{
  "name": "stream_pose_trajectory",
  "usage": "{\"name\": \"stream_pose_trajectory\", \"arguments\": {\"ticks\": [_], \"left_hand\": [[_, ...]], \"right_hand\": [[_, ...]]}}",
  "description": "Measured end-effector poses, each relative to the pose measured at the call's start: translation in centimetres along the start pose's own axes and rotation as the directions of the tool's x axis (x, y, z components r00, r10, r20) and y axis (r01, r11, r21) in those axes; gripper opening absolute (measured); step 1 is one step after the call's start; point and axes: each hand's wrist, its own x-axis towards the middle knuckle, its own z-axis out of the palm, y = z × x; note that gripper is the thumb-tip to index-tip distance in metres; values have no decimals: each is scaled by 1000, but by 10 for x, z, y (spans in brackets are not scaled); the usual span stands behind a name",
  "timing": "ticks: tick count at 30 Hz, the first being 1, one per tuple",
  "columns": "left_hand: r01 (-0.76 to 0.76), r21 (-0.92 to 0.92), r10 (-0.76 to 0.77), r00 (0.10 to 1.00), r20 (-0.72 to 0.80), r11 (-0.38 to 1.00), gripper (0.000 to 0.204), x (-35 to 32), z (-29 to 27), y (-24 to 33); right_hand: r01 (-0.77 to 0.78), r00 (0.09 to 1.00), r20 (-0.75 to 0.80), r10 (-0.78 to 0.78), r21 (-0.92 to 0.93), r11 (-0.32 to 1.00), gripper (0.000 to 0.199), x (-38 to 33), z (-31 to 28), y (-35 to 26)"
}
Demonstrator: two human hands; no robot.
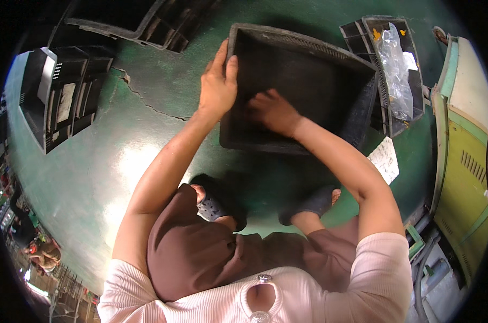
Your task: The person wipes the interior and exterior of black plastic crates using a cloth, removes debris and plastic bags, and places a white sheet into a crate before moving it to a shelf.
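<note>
A large black plastic crate (303, 40) stands on the floor in front of me, its inside dark. My left hand (218, 89) grips the crate's left rim, thumb on the inner side and fingers along the outside. Inside the crate, near its left wall, is my right hand (276, 112). Motion smears its fingers, and the dark interior hides whether they hold or touch anything.
At the right stands another black crate (419, 81) with a clear plastic bag (395, 75). A white sheet (384, 160) lies near it, beside a yellow-green machine (465, 188). More black crates (66, 102) are at the left. A crack (147, 105) crosses the green floor.
</note>
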Motion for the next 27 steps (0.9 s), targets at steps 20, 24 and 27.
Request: {"name": "stream_pose_trajectory", "arguments": {"ticks": [20,24,27], "left_hand": [[100,-32,-99,995,33,994,45,-8,-2,8],[166,-111,-158,985,74,980,44,-11,4,2],[320,-346,-256,942,218,882,44,-6,-4,-2]], "right_hand": [[-461,887,-119,447,-163,872,38,-20,-14,70],[-692,716,-282,638,-172,701,36,-50,-45,82],[-624,668,-458,586,85,777,28,-23,-74,9]]}}
